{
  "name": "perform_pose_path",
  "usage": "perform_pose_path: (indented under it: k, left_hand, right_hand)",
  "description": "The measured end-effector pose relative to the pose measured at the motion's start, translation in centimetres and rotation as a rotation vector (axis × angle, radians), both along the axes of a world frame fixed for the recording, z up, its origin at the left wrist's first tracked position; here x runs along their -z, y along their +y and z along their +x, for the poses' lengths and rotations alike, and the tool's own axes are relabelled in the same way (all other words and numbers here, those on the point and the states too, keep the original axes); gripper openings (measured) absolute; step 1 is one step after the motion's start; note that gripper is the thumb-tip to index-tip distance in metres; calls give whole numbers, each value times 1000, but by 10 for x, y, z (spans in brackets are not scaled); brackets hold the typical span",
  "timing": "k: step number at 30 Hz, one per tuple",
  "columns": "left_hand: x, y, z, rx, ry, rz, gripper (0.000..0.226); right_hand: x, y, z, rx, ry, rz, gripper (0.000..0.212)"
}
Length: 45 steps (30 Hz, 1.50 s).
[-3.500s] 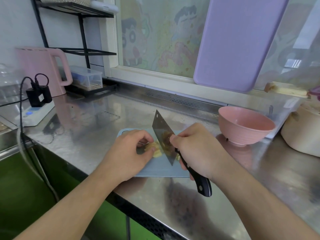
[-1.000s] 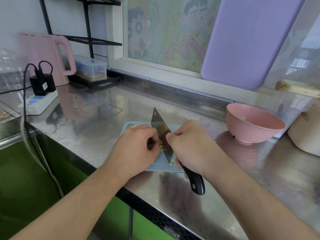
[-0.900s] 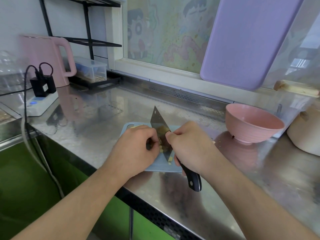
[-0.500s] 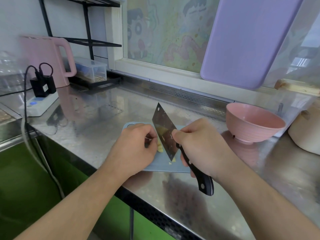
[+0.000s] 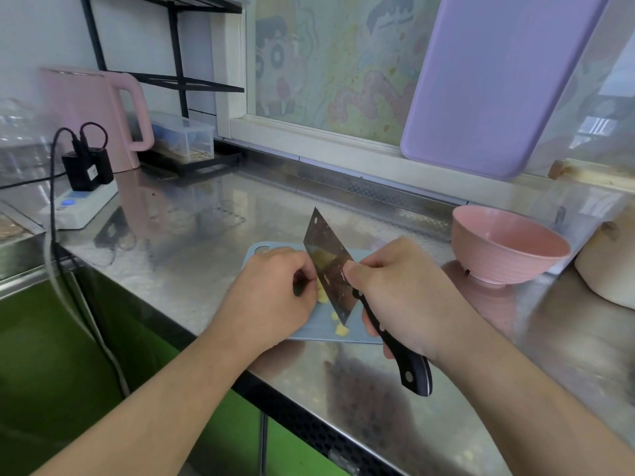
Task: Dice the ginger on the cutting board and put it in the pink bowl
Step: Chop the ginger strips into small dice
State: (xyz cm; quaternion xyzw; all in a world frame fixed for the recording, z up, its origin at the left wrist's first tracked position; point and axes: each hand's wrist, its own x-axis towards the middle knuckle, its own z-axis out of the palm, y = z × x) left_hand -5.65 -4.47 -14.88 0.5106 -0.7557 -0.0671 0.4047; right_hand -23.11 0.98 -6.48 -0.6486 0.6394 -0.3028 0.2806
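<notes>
Left hand point(image 5: 271, 297): forearm in from lower left, knuckles up, fingers curled down, tips pinching pale yellow ginger piece point(image 5: 321, 294). Right hand point(image 5: 400, 293): forearm in from lower right, fingers wrapped round black handle of broad steel cleaver point(image 5: 330, 269), thumb tip on blade flat, blade tilted, raised.

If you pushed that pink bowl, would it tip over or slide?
The pink bowl would probably slide, since the steel counter looks smooth and shiny. It seems empty, so likely light. Its foot is narrower than its wide rim, so a push high up might tip it.
</notes>
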Motion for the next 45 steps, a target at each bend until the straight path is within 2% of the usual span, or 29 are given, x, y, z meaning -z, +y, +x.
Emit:
perform_pose_path:
  k: [5, 10, 16, 22, 25, 27, 30, 38, 45]
  left_hand:
    - [0, 0, 0, -1, -13, -9, 12]
    - [1, -2, 0, 2, -15, -28, 12]
    - [2, -2, 0, -8, -18, -45, 12]
    - [-1, 0, 1, 9, -26, -16, 12]
    - [-1, 2, 1, 25, 17, 48, 1]
    - [0, 2, 1, 25, 12, 93, 10]
    - [0, 2, 2, 23, -32, 115, 18]
    - [-2, 5, 0, 10, -50, 100, 16]
    - [-6, 7, 1, 13, 42, 156, 15]
  right_hand:
    - [4, -1, 2, 13, 41, 19, 43]
    - [0, -2, 6, 12, 70, 28, 32]
    - [-1, -8, 17, -55, 213, -23, 24]
    - [18, -13, 18, 24, 169, -67, 32]
    - [22, -12, 12, 61, 122, -61, 38]
    - [21, -12, 10, 69, 102, -60, 41]
    - [22, -12, 9, 63, 97, -66, 40]
    - [16, -9, 4, 47, 117, -42, 40]
    - [12, -7, 0, 52, 85, -31, 38]
